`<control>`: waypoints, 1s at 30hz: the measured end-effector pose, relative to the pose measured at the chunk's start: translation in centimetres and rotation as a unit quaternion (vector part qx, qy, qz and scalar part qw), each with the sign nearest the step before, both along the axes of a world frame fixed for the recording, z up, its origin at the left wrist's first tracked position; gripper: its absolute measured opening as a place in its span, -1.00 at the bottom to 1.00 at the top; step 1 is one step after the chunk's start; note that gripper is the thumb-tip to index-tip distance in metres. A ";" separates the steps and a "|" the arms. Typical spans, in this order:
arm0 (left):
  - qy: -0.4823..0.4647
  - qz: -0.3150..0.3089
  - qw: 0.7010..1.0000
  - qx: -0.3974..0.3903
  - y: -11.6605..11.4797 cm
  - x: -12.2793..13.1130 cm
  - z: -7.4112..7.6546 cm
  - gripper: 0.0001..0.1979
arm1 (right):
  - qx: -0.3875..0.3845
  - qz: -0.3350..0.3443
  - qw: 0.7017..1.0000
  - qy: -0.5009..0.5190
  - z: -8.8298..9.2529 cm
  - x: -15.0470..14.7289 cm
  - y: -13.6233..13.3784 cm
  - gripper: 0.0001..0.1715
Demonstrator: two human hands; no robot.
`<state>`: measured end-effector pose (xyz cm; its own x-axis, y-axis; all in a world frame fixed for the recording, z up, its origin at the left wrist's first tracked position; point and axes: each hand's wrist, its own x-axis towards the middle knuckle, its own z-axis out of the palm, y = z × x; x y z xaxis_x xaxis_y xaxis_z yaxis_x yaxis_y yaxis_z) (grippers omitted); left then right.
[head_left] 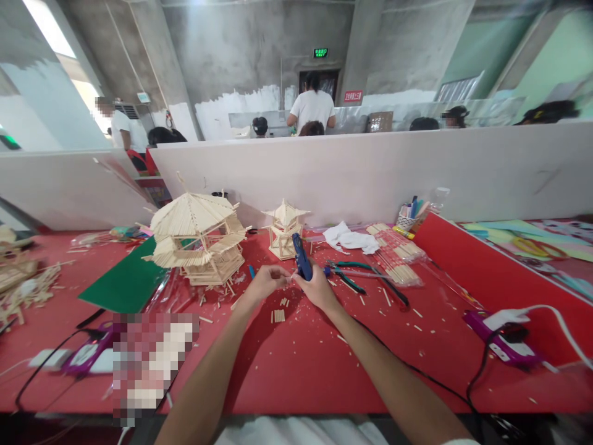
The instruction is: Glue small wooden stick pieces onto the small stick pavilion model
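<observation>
My right hand (319,289) is wrapped round a blue glue gun (302,258), its body pointing up and away from me. Close beside it, my left hand (266,281) has its thumb and fingers pinched together near the gun's lower end; what they hold is too small to make out. Just beyond the gun stands a small pavilion model (281,232) built of thin wooden sticks. Below my hands, a few short stick pieces (278,316) lie side by side on the red tabletop (287,377).
A larger stick pavilion (199,238) stands to the left by a green board (125,278). Pliers (349,281), white cloth (349,238) and bagged sticks (396,253) lie right. Purple power strips (503,343) with cords sit near both sides. A white partition (296,167) closes the back.
</observation>
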<state>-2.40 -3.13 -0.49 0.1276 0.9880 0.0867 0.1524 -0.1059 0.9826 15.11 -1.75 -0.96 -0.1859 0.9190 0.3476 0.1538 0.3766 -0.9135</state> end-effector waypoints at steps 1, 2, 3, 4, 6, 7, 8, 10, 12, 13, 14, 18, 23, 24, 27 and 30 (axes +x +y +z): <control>0.000 -0.005 1.000 -0.003 0.0 0.0 -0.1 -0.61 | 0.002 0.001 1.000 -0.004 0.1 0.0 0.0 -0.73; 0.001 -0.008 1.000 -0.005 0.0 0.0 -0.1 -0.61 | 0.005 0.000 1.000 -0.006 0.1 0.0 -0.1 -0.73; 0.002 -0.009 1.000 -0.005 0.0 0.0 -0.2 -0.61 | 0.008 -0.002 1.000 -0.006 0.2 0.0 -0.1 -0.74; 0.004 -0.007 1.000 -0.005 0.1 0.0 -0.2 -0.60 | 0.011 -0.003 1.000 -0.007 0.2 0.0 -0.2 -0.75; 0.006 -0.003 1.000 -0.003 0.1 0.1 -0.3 -0.60 | 0.014 -0.005 1.000 -0.008 0.3 0.0 -0.2 -0.76; 0.006 -0.002 1.000 -0.002 0.1 0.1 -0.3 -0.60 | 0.013 -0.005 1.000 -0.009 0.3 0.0 -0.2 -0.77; 0.006 -0.002 1.000 -0.001 0.1 0.1 -0.3 -0.60 | 0.012 -0.004 1.000 -0.011 0.4 0.0 -0.2 -0.77; 0.004 -0.002 1.000 0.000 0.1 0.1 -0.4 -0.60 | 0.009 -0.005 1.000 -0.013 0.3 0.0 -0.1 -0.76; 0.001 -0.001 1.000 0.002 0.2 0.1 -0.6 -0.60 | 0.009 -0.008 1.000 -0.013 0.2 0.0 -0.1 -0.75; 0.002 0.000 1.000 0.004 0.2 0.1 -0.7 -0.60 | 0.010 -0.008 1.000 -0.013 0.1 -0.1 0.0 -0.75; 0.004 -0.001 1.000 0.007 0.2 0.2 -0.7 -0.60 | 0.012 -0.009 1.000 -0.013 0.0 -0.1 0.0 -0.75; 0.022 -0.005 1.000 0.018 0.1 0.2 -0.6 -0.63 | 0.019 -0.008 1.000 -0.021 -0.1 0.0 -0.1 -0.76; 0.017 0.019 1.000 0.015 -0.2 0.1 0.2 -0.66 | 0.003 0.017 1.000 -0.015 0.1 0.4 -0.1 -0.71; 0.018 0.024 0.999 0.014 -0.2 0.0 0.3 -0.67 | -0.005 0.024 1.000 -0.014 0.0 0.4 -0.1 -0.70; 0.001 0.040 0.999 0.011 -0.3 -0.1 0.7 -0.68 | -0.028 0.054 0.998 -0.008 -0.2 0.5 0.0 -0.67; -0.057 0.074 0.996 0.006 -0.3 0.0 0.9 -0.65 | -0.051 0.082 0.995 -0.009 -0.4 0.5 -0.1 -0.62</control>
<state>-2.38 -3.44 0.38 -0.0310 0.9941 0.1035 0.0550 -0.1017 0.9933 15.64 -1.85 -1.38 -0.3412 0.9064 0.2489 0.1139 0.3027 -0.9463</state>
